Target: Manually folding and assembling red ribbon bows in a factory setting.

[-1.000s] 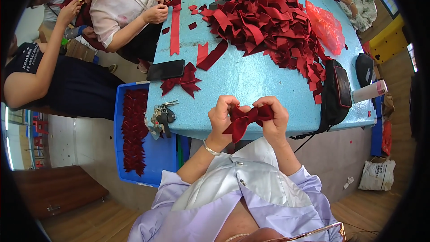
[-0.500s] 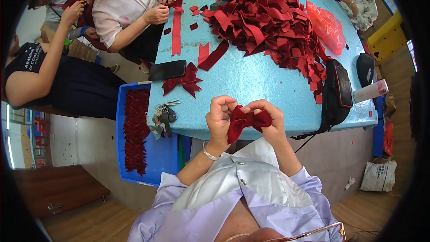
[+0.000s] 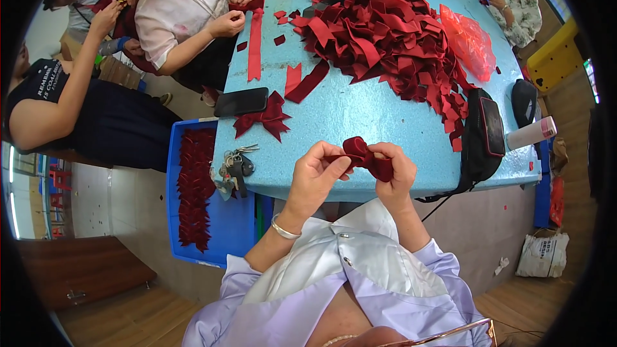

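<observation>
Both my hands hold one dark red velvet ribbon piece (image 3: 364, 155), folded into a bunched loop, just above the near edge of the light blue table (image 3: 360, 115). My left hand (image 3: 315, 177) pinches its left end with the fingertips. My right hand (image 3: 397, 170) grips its right end in a closed fist. A finished dark red bow (image 3: 265, 117) lies on the table beyond my left hand.
A big heap of red ribbon strips (image 3: 385, 32) covers the far table. A black phone (image 3: 241, 101), keys (image 3: 232, 168), a black bag (image 3: 482, 135), a white cup (image 3: 531, 133) and a blue crate of bows (image 3: 193, 193) surround me. Other people work at the left.
The ribbon, spread flat and wide between my hands a second ago, is now folded and bunched into a small tight loop, with my hands drawn closer together.
</observation>
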Tool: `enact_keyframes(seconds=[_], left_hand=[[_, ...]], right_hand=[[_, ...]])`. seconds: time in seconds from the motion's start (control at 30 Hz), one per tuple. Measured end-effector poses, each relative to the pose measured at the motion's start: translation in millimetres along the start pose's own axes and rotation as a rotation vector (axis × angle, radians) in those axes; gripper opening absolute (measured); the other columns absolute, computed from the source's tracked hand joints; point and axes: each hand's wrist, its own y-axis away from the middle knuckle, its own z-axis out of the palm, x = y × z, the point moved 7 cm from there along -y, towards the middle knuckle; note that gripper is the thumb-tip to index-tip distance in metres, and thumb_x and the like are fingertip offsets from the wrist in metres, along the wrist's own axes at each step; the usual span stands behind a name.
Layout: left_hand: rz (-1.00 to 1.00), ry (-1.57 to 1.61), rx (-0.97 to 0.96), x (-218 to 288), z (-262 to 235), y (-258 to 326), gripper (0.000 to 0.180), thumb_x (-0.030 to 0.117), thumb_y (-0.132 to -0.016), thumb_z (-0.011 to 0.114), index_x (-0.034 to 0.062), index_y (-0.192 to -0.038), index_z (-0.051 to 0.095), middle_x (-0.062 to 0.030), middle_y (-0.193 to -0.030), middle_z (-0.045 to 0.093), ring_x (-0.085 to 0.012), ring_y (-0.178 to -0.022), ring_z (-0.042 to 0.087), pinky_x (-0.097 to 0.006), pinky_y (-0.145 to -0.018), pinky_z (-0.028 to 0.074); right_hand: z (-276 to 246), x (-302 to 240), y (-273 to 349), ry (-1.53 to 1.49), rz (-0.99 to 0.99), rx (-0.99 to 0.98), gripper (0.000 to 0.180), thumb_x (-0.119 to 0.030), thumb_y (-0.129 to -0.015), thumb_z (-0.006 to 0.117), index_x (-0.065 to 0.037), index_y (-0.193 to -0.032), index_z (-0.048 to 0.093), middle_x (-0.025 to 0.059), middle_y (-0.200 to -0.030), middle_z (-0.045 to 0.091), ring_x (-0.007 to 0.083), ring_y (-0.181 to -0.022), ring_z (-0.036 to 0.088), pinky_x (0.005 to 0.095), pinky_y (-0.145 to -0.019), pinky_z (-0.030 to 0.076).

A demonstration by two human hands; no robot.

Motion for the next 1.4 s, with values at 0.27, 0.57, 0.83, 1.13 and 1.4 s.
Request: enact_keyframes(seconds=[0.27,0.57,0.83,1.13,1.4], left_hand=[[0.000,0.642,-0.089,-15.4,19.0,-2.0,0.006,0.001,-0.092,0.057,0.0029,-0.094,0.052,-0.0086,-0.099,0.059,-0.0143,-0.080,0.058,-0.028,-0.071,0.050],[0.070,0.317,0.008,-17.1,19.4,-5.1,0.018,-0.002,-0.092,0.051,0.0034,-0.108,0.046,-0.0082,-0.101,0.058,-0.0116,-0.084,0.056,-0.025,-0.071,0.048],[0.119,0.128,-0.011,-0.4,14.5,-8.5,0.027,-0.005,-0.090,0.046,0.0007,-0.116,0.046,-0.0073,-0.102,0.059,-0.0125,-0.090,0.058,-0.025,-0.079,0.048],[0.387,-0.368,-0.026,21.7,14.3,-4.3,0.034,-0.003,-0.091,0.050,0.0021,-0.125,0.048,-0.0073,-0.108,0.057,-0.0138,-0.095,0.057,-0.027,-0.085,0.047],[0.429,-0.382,-0.062,27.2,14.3,-5.8,0.032,-0.002,-0.091,0.049,0.0027,-0.122,0.053,-0.0101,-0.096,0.064,-0.0192,-0.087,0.063,-0.029,-0.080,0.050]], right_hand=[[14.8,45.3,22.9,-0.861,0.614,0.164,0.010,-0.011,-0.096,0.052,-0.002,-0.095,0.057,0.0012,-0.073,0.057,0.0072,-0.052,0.044,0.0233,-0.047,0.038],[23.4,43.1,21.8,-0.895,0.669,0.099,0.017,-0.018,-0.098,0.053,-0.003,-0.093,0.058,0.0007,-0.074,0.057,0.0037,-0.051,0.043,0.0185,-0.044,0.032],[24.5,46.9,20.3,-0.874,0.674,0.066,0.019,-0.020,-0.097,0.055,-0.002,-0.092,0.059,0.0015,-0.078,0.059,0.0039,-0.051,0.044,0.0189,-0.042,0.032],[27.3,46.8,21.0,-0.869,0.725,0.040,0.017,-0.020,-0.096,0.056,-0.004,-0.091,0.058,0.0000,-0.076,0.057,0.0035,-0.050,0.042,0.0191,-0.041,0.028],[24.2,48.6,19.7,-0.829,0.705,0.021,0.017,-0.020,-0.096,0.057,-0.004,-0.091,0.058,-0.0001,-0.074,0.056,0.0033,-0.049,0.040,0.0197,-0.040,0.026]])
